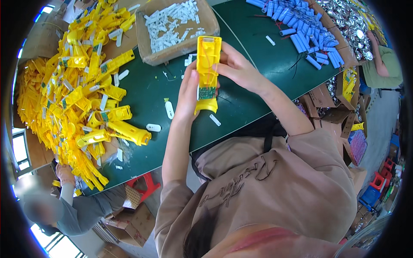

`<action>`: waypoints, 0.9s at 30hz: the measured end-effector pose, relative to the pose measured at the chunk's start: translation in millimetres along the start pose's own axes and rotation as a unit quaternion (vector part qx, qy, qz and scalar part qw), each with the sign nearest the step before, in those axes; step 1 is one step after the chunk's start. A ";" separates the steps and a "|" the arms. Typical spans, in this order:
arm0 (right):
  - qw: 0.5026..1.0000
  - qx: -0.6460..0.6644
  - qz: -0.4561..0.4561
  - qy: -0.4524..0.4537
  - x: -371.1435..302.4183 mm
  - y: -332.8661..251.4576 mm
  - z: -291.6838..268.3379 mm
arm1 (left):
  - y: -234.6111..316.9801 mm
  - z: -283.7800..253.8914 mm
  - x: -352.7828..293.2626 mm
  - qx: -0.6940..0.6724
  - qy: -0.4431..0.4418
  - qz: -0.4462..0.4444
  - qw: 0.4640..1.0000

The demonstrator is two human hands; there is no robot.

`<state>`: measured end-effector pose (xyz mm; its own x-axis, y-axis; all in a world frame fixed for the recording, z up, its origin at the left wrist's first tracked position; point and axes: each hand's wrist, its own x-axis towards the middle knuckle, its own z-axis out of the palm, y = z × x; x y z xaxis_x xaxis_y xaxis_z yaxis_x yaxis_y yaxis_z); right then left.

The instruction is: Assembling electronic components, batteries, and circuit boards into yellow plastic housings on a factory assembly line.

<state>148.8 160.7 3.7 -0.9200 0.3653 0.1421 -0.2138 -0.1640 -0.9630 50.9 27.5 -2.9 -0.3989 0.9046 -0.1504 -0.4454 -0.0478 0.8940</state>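
Observation:
Held up over the green table is a yellow plastic flashlight housing [208,64], its hollow inside showing. A small green circuit board [207,93] and thin red wires lie in it. My left hand [188,92] grips the housing along its lower left side. Around its upper right edge my right hand [236,69] is closed, thumb on the inside. Some fingers of both hands are hidden behind the housing. Below it on the table lies a small white plastic strip [215,120]; farther left are a white oval piece [169,110] and another white piece [153,127].
A large heap of yellow housings [51,103] covers the left side. Beyond my hands stands a cardboard box [148,51] of white plastic parts. Blue cylindrical batteries [301,38] with wires and shiny round parts [344,26] lie at the far right. Co-workers sit at left [86,215] and right [383,64].

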 end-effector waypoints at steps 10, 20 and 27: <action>0.999 -0.001 -0.021 0.039 10.4 8.0 5.7 | -11.8 -6.7 2.7 -0.047 -0.058 -0.020 0.997; 0.994 0.055 -0.032 0.092 2.9 -2.0 21.2 | -27.8 -18.7 4.9 -0.077 -0.066 -0.016 0.995; 0.995 0.041 -0.067 0.053 -24.4 -19.4 18.1 | 7.8 20.3 -17.9 0.042 -0.051 0.041 0.997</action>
<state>169.5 138.4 23.1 -0.8419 0.4835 0.2395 -0.3630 -0.1791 -0.9144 70.8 19.6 15.3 -0.3455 0.9377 -0.0351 -0.3447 -0.0920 0.9342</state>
